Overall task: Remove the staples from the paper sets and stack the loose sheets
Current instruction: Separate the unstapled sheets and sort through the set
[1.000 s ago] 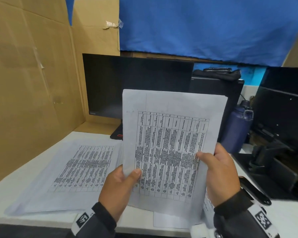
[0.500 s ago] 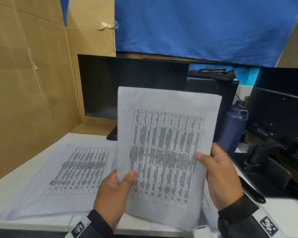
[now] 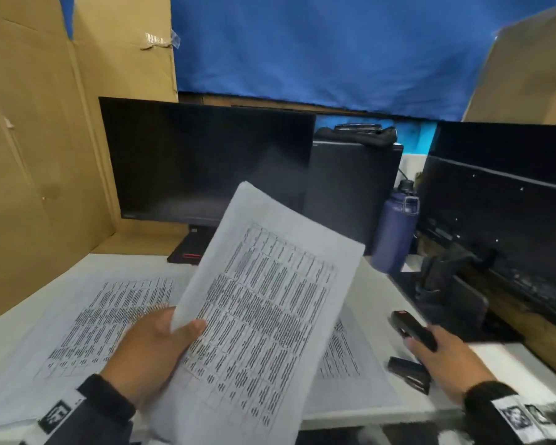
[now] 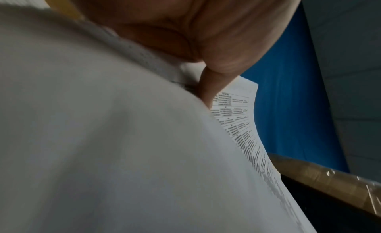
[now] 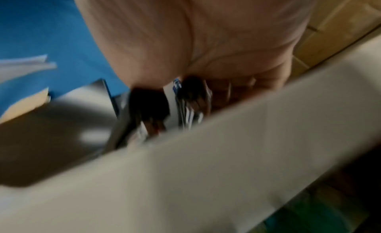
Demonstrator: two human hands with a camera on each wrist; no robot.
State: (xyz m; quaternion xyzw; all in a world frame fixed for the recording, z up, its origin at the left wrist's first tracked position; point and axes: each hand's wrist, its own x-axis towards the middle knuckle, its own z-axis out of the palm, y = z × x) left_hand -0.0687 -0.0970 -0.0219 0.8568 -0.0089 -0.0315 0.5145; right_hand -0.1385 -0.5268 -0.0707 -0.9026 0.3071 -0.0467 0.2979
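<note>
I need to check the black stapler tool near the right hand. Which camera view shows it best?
The head view: the black stapler tool lies clear on the white desk, under the right hand fingertips. The right wrist view gives only a dark blur below the palm. The left wrist view does not show it.

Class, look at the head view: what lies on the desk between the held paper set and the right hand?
Printed sheets lie flat on the desk between the paper set and the right hand, shown in the head view.
</note>
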